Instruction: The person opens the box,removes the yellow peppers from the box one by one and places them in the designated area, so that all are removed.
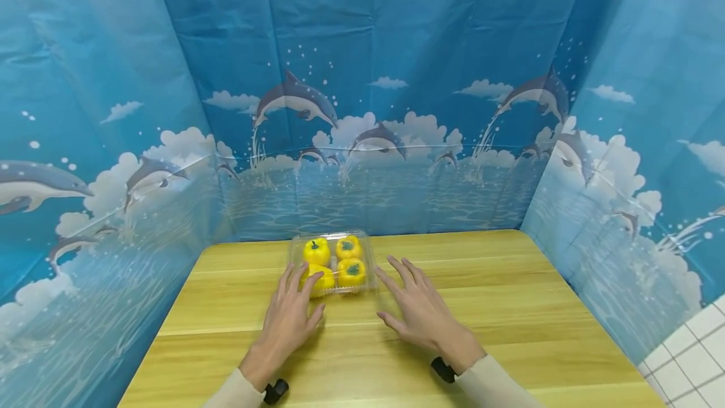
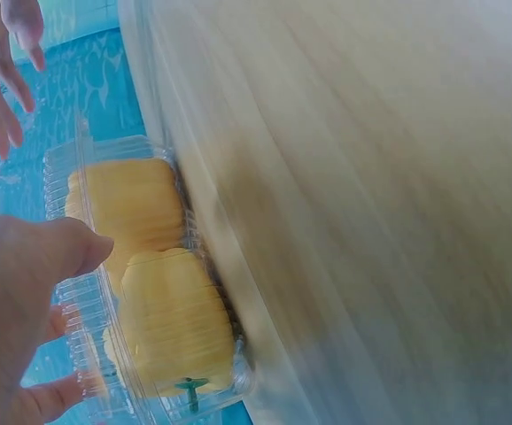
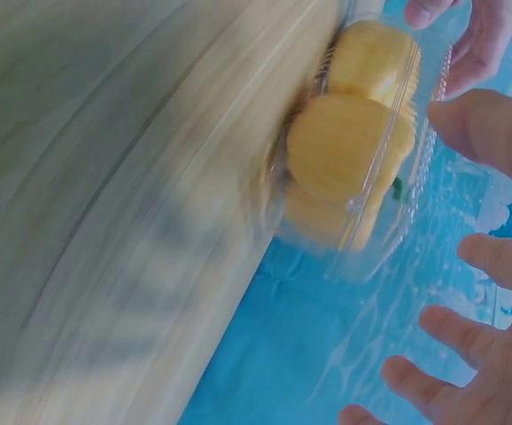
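Observation:
A clear plastic clamshell box [image 1: 370, 264] sits near the table's back edge, holding several yellow bell peppers [image 1: 351, 273] with green stems. In the head view my left hand [image 1: 287, 318] reaches over the box's near left corner, fingers spread; whether they touch the lid I cannot tell. The left wrist view shows its thumb and fingers close to the ridged rim of the box [image 2: 86, 292]. To the right of the box, my right hand [image 1: 420, 308] hovers with spread fingers and holds nothing. Peppers [image 3: 349, 146] appear blurred behind the plastic in the right wrist view.
The wooden table [image 1: 481, 282] extends on both sides of the box and toward me. A blue dolphin-print curtain [image 1: 362, 194] stands behind the table and along its sides. White tiles [image 1: 688, 354] show at the lower right. A black band [image 1: 443, 369] circles the right wrist.

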The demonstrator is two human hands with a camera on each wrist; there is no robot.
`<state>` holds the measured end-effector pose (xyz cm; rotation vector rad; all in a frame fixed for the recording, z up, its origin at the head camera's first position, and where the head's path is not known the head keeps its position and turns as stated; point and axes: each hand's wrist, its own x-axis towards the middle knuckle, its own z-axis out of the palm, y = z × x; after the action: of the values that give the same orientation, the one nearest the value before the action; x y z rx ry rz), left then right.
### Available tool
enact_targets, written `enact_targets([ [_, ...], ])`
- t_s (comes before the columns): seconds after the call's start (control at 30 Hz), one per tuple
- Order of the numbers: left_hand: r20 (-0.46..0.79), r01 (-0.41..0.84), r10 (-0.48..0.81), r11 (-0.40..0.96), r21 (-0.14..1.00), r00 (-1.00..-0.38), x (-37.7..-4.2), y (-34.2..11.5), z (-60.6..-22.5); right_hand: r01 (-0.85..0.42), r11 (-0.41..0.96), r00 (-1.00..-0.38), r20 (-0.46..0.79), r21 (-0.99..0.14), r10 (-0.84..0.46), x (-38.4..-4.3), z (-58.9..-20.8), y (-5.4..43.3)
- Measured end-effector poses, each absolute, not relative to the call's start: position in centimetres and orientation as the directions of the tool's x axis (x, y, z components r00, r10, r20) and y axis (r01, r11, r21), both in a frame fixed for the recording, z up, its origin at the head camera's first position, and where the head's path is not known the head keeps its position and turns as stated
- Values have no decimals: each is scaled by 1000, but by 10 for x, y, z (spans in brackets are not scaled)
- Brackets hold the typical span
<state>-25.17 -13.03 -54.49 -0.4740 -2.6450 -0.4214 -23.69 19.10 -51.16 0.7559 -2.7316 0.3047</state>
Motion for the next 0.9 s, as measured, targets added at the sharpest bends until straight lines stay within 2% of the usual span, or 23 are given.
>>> enact_targets([
  [0.4,462,403,264,885,232,-847,-245,-123,-543,-570,807,-798,335,-154,-501,-246,-516,171],
  [0.7,468,420,283,881,218,-837,-239,-113,-541,-616,778,-758,362,-123,-543,-244,-520,172],
  [0.9,489,432,292,879,201,-822,-234,-110,-543,-616,779,-755,368,-113,-544,-239,-522,175],
])
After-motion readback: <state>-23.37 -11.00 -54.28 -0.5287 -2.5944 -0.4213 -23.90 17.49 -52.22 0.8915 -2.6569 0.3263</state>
